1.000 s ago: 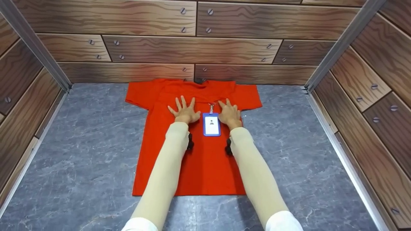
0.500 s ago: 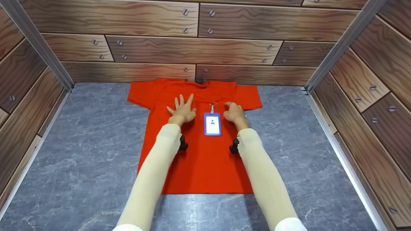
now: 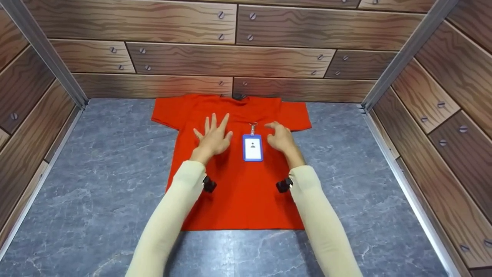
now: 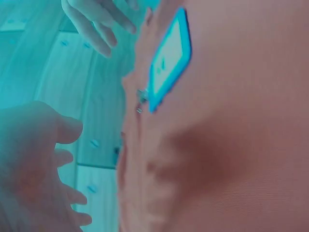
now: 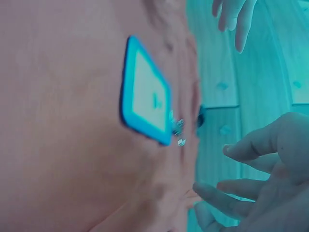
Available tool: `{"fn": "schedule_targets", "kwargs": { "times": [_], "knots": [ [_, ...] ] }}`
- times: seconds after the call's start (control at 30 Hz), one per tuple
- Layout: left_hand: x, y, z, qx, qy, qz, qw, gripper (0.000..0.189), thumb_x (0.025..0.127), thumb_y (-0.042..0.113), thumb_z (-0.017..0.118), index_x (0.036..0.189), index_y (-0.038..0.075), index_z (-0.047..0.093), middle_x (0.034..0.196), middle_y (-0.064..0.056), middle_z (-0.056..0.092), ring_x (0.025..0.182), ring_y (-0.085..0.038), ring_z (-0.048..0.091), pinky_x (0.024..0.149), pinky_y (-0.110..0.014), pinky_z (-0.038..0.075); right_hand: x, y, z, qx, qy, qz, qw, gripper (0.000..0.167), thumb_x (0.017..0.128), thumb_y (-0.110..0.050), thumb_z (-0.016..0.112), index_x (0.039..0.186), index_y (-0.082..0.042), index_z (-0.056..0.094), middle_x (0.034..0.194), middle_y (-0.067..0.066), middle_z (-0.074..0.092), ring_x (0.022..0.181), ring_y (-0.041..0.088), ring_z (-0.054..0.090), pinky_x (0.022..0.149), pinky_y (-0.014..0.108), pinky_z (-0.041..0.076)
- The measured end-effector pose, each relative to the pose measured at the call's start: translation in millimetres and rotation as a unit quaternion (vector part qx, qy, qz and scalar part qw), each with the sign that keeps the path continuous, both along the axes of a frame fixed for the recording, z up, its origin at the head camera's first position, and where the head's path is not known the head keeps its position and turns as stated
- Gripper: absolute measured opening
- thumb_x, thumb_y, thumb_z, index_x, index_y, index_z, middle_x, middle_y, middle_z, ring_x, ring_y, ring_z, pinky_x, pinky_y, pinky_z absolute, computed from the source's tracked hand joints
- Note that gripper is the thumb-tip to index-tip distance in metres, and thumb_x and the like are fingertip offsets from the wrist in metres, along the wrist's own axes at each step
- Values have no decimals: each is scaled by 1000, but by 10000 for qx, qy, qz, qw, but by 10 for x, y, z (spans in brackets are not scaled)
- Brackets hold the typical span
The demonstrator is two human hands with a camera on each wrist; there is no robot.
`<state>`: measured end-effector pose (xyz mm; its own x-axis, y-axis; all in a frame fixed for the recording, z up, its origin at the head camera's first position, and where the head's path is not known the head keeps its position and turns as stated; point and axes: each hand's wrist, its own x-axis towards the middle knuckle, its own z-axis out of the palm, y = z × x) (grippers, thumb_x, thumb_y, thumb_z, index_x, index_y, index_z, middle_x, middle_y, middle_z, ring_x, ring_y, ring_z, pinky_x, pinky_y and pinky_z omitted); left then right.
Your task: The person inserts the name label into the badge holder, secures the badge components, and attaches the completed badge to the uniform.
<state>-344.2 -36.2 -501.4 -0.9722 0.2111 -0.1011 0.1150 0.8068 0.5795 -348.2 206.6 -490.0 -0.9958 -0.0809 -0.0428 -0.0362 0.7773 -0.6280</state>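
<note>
A red short-sleeved T-shirt (image 3: 246, 196) lies spread flat on the floor, its collar toward the back wall. On its chest rests a blue-framed ID badge (image 3: 252, 147) with a white card and a metal clip (image 3: 252, 129) at its top. My left hand (image 3: 212, 138), fingers spread, is above the shirt to the badge's left. To the badge's right is my right hand (image 3: 282, 137), its fingers loosely bent and holding nothing. Both wrist views show a gap between the hands and the cloth, with a shadow on the shirt in the left wrist view.
Grey marbled flooring (image 3: 107, 173) surrounds the shirt. A wood-patterned wall (image 3: 184, 57) closes off the back, just behind the collar, and similar panels (image 3: 438, 104) stand on both sides. A small black item (image 3: 239, 97) is at the collar.
Both hands have lifted off the shirt and drawn apart, the left one toward the left and the right one toward the right. The badge and shirt stay in place.
</note>
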Motion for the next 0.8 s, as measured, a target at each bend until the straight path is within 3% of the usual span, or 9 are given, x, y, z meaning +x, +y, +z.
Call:
{"fn": "schedule_targets", "kwargs": {
  "times": [0.23,0.4,0.8],
  "knots": [
    [194,-25,32,195,148,-147,9996,68,108,40,46,167,30,13,174,-16,8,161,-43,6,118,-80,-7,159,-64,34,48,62,242,9997,43,98,-5,53,140,-3,62,159,24,44,147,41,44,123,52,36],
    [349,-84,15,270,332,-223,9988,67,108,37,49,167,28,17,172,-17,19,159,-44,17,119,-80,1,272,-98,11,83,33,306,9995,42,99,-6,54,140,-2,61,160,27,40,151,43,38,126,55,29],
    [703,-222,-126,90,559,-109,9983,66,109,47,42,167,28,16,173,-20,14,161,-43,6,119,-80,-1,572,-66,-100,126,211,288,9993,41,103,-11,55,142,-1,59,160,28,40,152,46,34,126,58,27]
  ]
}}
